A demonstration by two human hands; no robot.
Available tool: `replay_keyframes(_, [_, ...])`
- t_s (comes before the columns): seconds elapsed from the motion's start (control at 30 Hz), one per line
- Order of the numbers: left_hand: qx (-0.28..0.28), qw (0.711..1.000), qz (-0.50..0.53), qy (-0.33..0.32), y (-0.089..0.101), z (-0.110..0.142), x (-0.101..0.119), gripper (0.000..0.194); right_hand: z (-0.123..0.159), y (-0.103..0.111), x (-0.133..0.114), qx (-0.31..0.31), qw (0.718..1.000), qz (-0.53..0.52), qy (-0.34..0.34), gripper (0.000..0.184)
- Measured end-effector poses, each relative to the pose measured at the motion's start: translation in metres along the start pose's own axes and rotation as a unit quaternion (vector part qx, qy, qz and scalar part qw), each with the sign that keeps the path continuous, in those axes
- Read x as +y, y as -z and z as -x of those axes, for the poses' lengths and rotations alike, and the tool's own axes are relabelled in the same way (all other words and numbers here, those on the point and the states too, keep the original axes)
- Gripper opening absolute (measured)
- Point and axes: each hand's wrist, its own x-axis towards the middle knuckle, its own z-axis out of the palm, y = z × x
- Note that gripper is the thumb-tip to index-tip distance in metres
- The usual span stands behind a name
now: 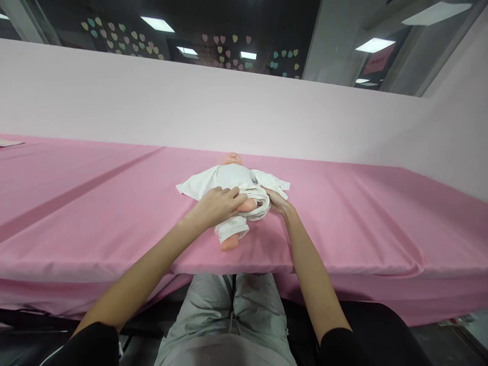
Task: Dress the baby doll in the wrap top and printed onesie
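Observation:
A baby doll point(233, 158) lies on its back on the pink table cover point(95, 203), head away from me, feet toward the near edge. It wears a white top point(229, 178) and white trousers point(232, 229) bunched around its legs. My left hand point(221, 202) rests on the doll's hip, fingers curled over the bunched trousers and a bare leg. My right hand point(277, 201) grips the trousers' waistband on the doll's other side. One bare foot point(230, 243) sticks out of a trouser leg.
A pale pink partition point(229, 112) runs along the far edge of the table. A flat paper point(9, 143) lies at the far left. My grey-trousered lap point(229, 315) is below the table's near edge.

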Motion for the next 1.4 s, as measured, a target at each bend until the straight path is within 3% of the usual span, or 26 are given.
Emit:
replay_keyframes(0.13, [-0.01, 0.998, 0.012, -0.056, -0.009, -0.004, 0.031, 0.011, -0.005, 0.004, 0.005, 0.065, 0.996, 0.056, 0.035, 0.01])
replay_keyframes(0.23, [-0.017, 0.996, 0.038, -0.081, -0.016, -0.005, 0.05, 0.021, -0.002, 0.006, 0.002, 0.098, 0.991, 0.069, 0.054, 0.011])
replay_keyframes(0.37, [-0.029, 0.987, 0.13, -0.088, -0.014, -0.003, 0.059, 0.017, 0.006, 0.008, -0.003, 0.036, 0.996, 0.08, 0.033, 0.017])
replay_keyframes(0.43, [-0.049, 0.974, 0.207, -0.08, -0.01, -0.003, 0.055, 0.024, 0.009, 0.01, -0.003, 0.017, 0.992, 0.125, 0.006, 0.017])
replay_keyframes(0.5, [-0.064, 0.952, 0.295, -0.053, -0.007, -0.006, 0.046, 0.03, 0.009, 0.012, -0.002, 0.012, 0.983, 0.181, -0.002, 0.019])
replay_keyframes(0.57, [-0.034, 0.93, 0.365, 0.01, -0.008, -0.011, 0.032, 0.032, 0.008, 0.012, -0.001, 0.027, 0.978, 0.205, 0.026, 0.021])
replay_keyframes(0.7, [0.086, 0.892, 0.404, 0.184, -0.027, -0.029, -0.002, 0.03, 0.002, 0.007, 0.001, 0.123, 0.971, 0.157, 0.131, 0.027])
replay_keyframes(0.77, [0.075, 0.861, 0.446, 0.233, -0.04, -0.038, -0.015, 0.028, 0.0, 0.003, 0.002, 0.14, 0.969, 0.123, 0.162, 0.03])
replay_keyframes(0.83, [-0.004, 0.807, 0.542, 0.235, -0.051, -0.044, -0.024, 0.024, -0.002, 0.0, 0.002, 0.134, 0.969, 0.112, 0.176, 0.031])
replay_keyframes(0.9, [-0.112, 0.716, 0.657, 0.208, -0.056, -0.049, -0.029, 0.021, -0.003, -0.002, 0.003, 0.131, 0.967, 0.121, 0.183, 0.031])
replay_keyframes(0.97, [-0.184, 0.612, 0.743, 0.198, -0.057, -0.052, -0.032, 0.02, -0.004, -0.004, 0.004, 0.134, 0.964, 0.131, 0.188, 0.032])
replay_keyframes(1.07, [-0.199, 0.475, 0.819, 0.253, -0.057, -0.054, -0.04, 0.022, -0.003, -0.006, 0.002, 0.13, 0.959, 0.149, 0.201, 0.033])
replay_keyframes(1.13, [-0.208, 0.413, 0.839, 0.286, -0.059, -0.053, -0.048, 0.025, -0.001, -0.007, 0.001, 0.124, 0.953, 0.188, 0.203, 0.028])
replay_keyframes(1.2, [-0.239, 0.415, 0.829, 0.289, -0.064, -0.049, -0.059, 0.024, 0.0, -0.007, 0.001, 0.125, 0.937, 0.262, 0.192, 0.033])
replay_keyframes(1.27, [-0.252, 0.458, 0.805, 0.283, -0.073, -0.04, -0.07, 0.021, 0.0, -0.003, 0.004, 0.13, 0.918, 0.336, 0.164, 0.046])
replay_keyframes(1.33, [-0.216, 0.491, 0.788, 0.301, -0.086, -0.029, -0.08, 0.019, -0.001, 0.003, 0.009, 0.121, 0.919, 0.355, 0.118, 0.048])
replay_keyframes(1.4, [-0.168, 0.489, 0.787, 0.337, -0.098, -0.016, -0.089, 0.02, -0.004, 0.011, 0.014, 0.102, 0.943, 0.309, 0.073, 0.04])
